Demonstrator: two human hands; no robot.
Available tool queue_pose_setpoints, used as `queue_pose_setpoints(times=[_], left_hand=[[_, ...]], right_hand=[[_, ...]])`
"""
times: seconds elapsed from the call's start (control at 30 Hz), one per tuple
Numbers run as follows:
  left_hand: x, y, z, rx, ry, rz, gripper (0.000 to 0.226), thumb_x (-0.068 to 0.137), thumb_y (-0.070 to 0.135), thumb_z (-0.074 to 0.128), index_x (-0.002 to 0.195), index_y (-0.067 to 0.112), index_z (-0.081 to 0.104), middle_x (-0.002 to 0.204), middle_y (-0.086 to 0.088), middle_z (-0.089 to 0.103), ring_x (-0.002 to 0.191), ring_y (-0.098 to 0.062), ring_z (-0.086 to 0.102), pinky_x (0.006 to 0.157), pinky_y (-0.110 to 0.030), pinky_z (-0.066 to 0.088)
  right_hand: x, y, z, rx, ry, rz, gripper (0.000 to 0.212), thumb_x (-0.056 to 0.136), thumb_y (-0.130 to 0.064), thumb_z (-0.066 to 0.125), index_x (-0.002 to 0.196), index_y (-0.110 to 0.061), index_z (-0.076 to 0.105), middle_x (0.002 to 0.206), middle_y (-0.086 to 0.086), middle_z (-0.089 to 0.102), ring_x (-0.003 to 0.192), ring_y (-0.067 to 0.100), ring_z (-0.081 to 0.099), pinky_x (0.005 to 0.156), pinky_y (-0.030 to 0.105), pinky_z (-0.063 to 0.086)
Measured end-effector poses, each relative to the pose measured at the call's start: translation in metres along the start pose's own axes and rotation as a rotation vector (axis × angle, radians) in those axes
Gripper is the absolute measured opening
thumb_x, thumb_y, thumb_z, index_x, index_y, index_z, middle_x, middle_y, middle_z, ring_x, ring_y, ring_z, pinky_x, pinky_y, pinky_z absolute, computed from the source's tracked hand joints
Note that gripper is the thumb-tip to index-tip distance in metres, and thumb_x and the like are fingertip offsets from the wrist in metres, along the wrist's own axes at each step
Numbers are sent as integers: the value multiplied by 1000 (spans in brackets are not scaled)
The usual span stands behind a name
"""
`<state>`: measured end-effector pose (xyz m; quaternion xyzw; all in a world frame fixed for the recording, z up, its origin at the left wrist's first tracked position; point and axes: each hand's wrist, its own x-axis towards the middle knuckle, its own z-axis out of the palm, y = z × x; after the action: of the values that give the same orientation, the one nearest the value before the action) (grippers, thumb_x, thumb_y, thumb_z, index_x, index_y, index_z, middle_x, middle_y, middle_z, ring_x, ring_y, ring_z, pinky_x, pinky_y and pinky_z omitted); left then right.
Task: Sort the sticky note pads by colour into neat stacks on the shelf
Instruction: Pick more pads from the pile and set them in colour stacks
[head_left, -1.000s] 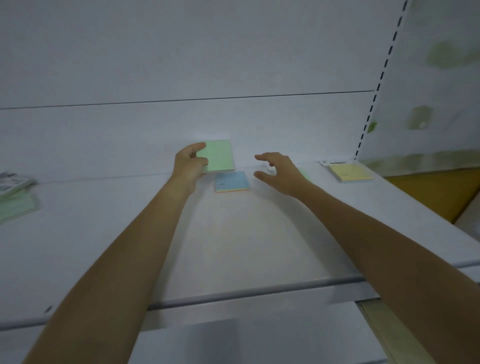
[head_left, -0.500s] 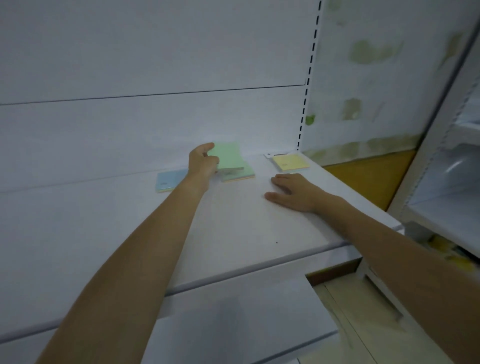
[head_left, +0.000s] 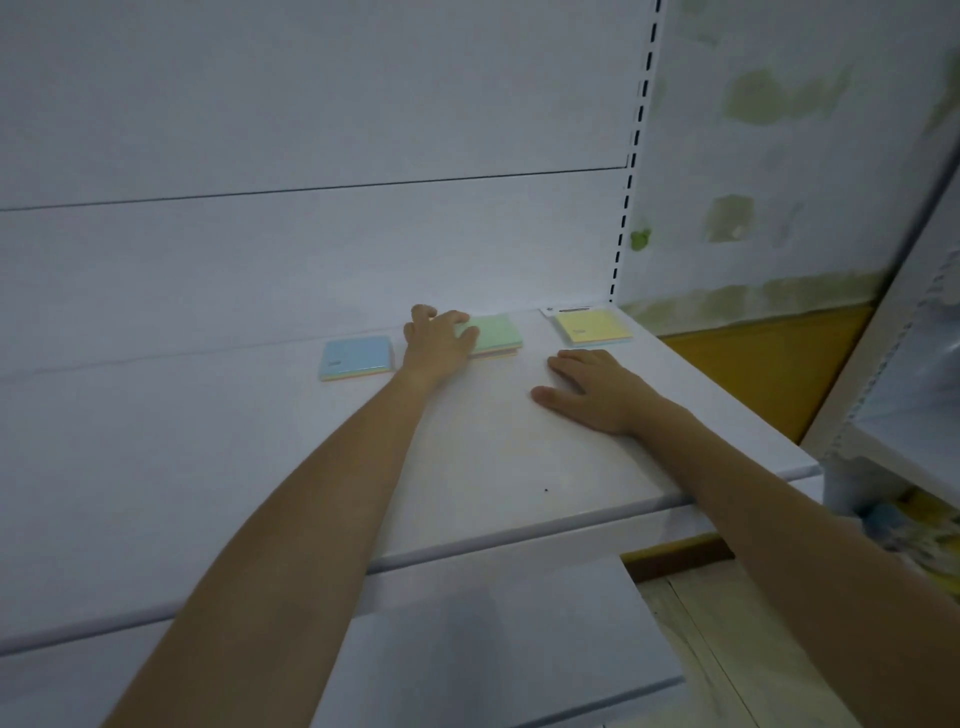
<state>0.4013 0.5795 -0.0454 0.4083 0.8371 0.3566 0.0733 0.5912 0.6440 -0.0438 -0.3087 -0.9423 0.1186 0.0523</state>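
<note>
Two green pads (head_left: 493, 335) now seem stacked under the left hand (head_left: 439, 343); right hand (head_left: 592, 389) stays flat, open.

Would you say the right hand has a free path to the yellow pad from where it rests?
Probably yes: the right hand lies flat on the shelf, just in front of the yellow pad, and nothing lies between them.
</note>
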Motion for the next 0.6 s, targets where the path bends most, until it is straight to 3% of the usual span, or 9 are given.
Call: queue_pose_setpoints(times=[0.13,0.3,0.47,0.6], left_hand=[[-6,-1,-2,21,-62,58,49,89,44,52,131,19,51,147,-10,33,140,-25,26,114,-30,17],[-8,-8,-7,54,-13,107,48,89,32,56,128,4,53,132,-17,52,128,-27,43,102,-29,31],[-10,-9,-6,84,-79,91,51,92,33,52,136,9,44,152,-16,29,141,-25,29,111,-26,20],[-7,-11,-5,112,-95,87,51,93,35,50,138,12,42,155,-13,23,142,-26,26,114,-29,18]], right_hand=[[-1,1,0,-4,-3,-8,63,92,-53,37,142,-15,31,153,0,26,142,20,20,113,33,21],[-1,0,-2,-4,-8,-6,61,92,-53,36,139,-13,35,149,2,32,139,21,24,111,34,24],[0,3,0,-8,-13,-13,61,92,-53,36,139,-13,34,150,2,30,139,21,23,111,35,24],[1,4,1,-9,-8,-25,62,92,-53,35,139,-13,34,152,1,27,140,21,21,112,35,23]])
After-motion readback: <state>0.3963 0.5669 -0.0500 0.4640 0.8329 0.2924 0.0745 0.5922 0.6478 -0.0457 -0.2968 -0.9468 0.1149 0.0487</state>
